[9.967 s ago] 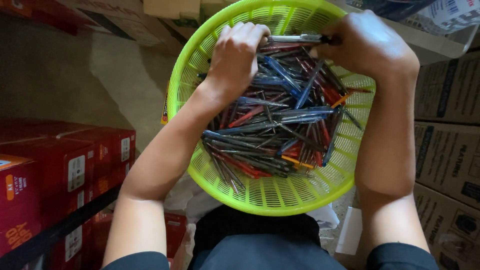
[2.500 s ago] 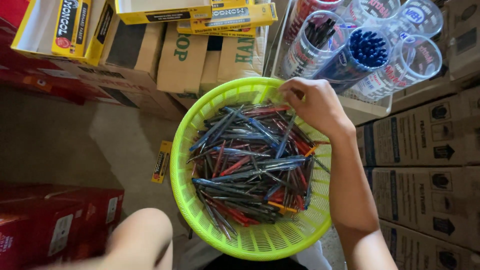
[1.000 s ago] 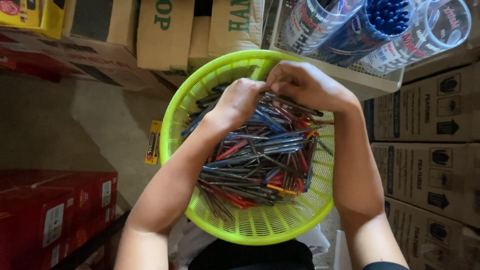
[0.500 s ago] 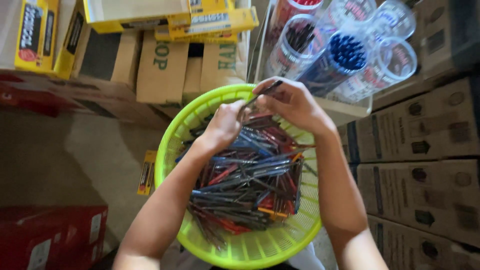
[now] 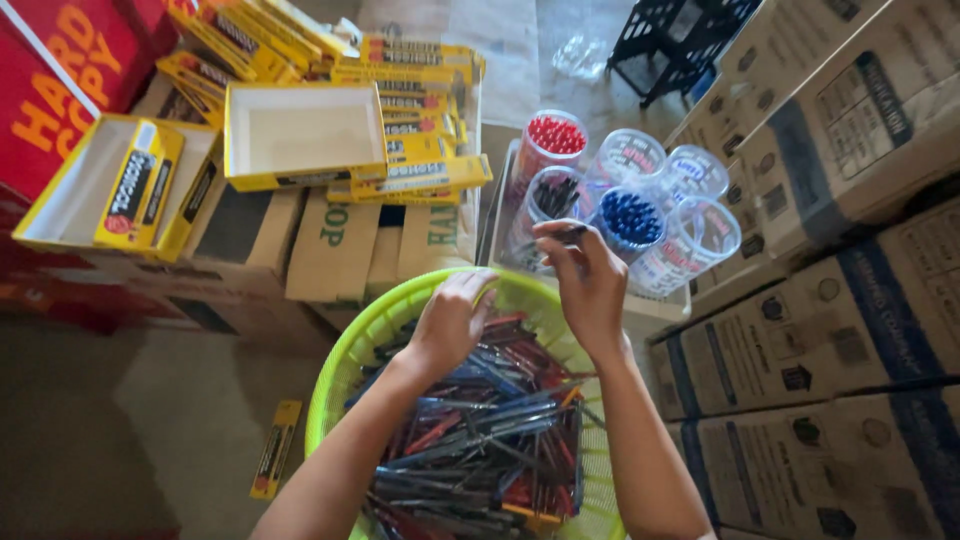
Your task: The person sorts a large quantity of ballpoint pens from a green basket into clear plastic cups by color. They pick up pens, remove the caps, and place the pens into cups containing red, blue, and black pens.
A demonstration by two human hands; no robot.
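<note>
A lime green mesh basket [image 5: 352, 352] holds a heap of blue, red and black pens [image 5: 480, 440]. My left hand [image 5: 455, 318] rests at the basket's far rim, fingers curled over the pens. My right hand [image 5: 585, 280] is raised above the rim and pinches a dark pen [image 5: 562, 236] near the clear plastic jars. One jar holds black pens [image 5: 553, 200], one blue pens [image 5: 630, 220], one red pens [image 5: 553, 138]; others [image 5: 700, 232] look nearly empty.
Open yellow boxes [image 5: 300, 135] and flat yellow packs lie on brown cartons [image 5: 345, 250] beyond the basket. Stacked cartons [image 5: 830, 330] line the right side. Red boxes [image 5: 60, 70] sit at the left. A yellow pack [image 5: 276, 448] lies on the floor. A black crate [image 5: 680, 35] stands behind.
My right hand has lifted a dark pen out of the basket toward the jars. The camera has tilted up, showing more boxes and jars. My left hand stays at the basket's rim.
</note>
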